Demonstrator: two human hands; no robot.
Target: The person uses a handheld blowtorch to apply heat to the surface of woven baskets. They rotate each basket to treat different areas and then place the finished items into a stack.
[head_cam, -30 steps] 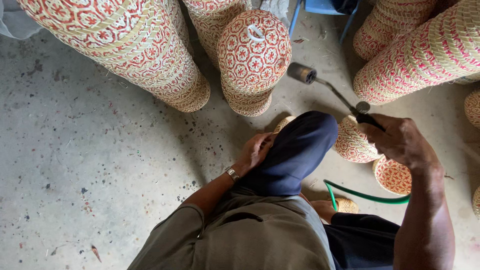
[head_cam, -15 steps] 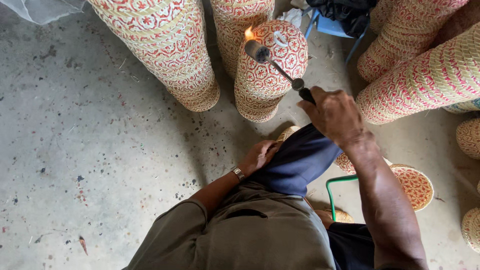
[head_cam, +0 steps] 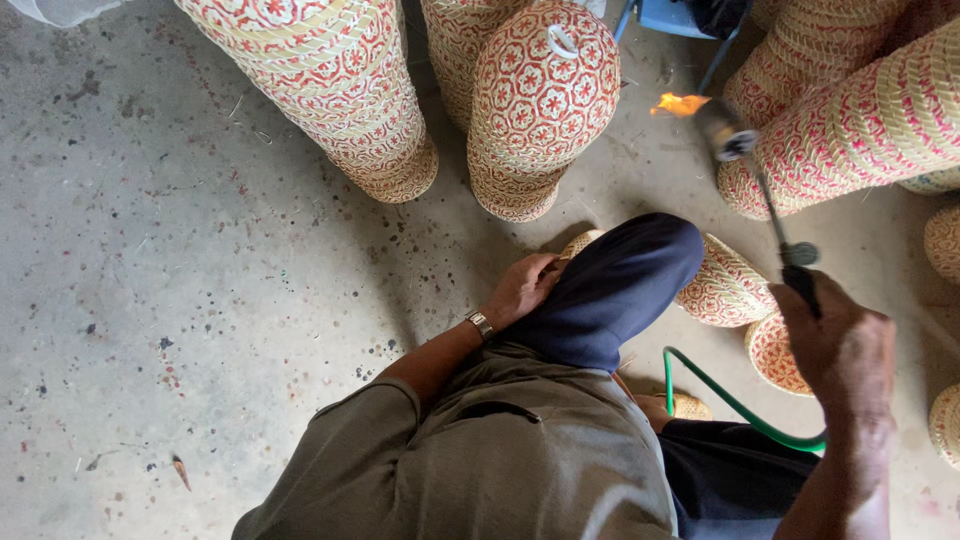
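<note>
The torch (head_cam: 760, 190) was up in the air, right of the middle basket (head_cam: 540, 100), its lit nozzle tilted away from the person. A small orange flame (head_cam: 678, 103) burned at its tip, near the woven side of a basket lying on its side (head_cam: 860, 120) at the right. The right hand (head_cam: 835, 345) was clenched around the torch's dark handle. A green hose (head_cam: 735, 405) looped down from there, past the person's knee (head_cam: 625, 280).

The left hand (head_cam: 520, 288) lay against that knee, fingers curled on a small basket (head_cam: 580, 243) half hidden beneath the leg; whether it gripped that basket could not be told. More small baskets (head_cam: 725, 285) lay by the leg on the concrete floor (head_cam: 180, 280).

The risk seemed plain: the flame sat close to dry woven fibre, and lingering or drifting right could scorch or light a basket. The hose could snag on the knee and jerk the nozzle.
</note>
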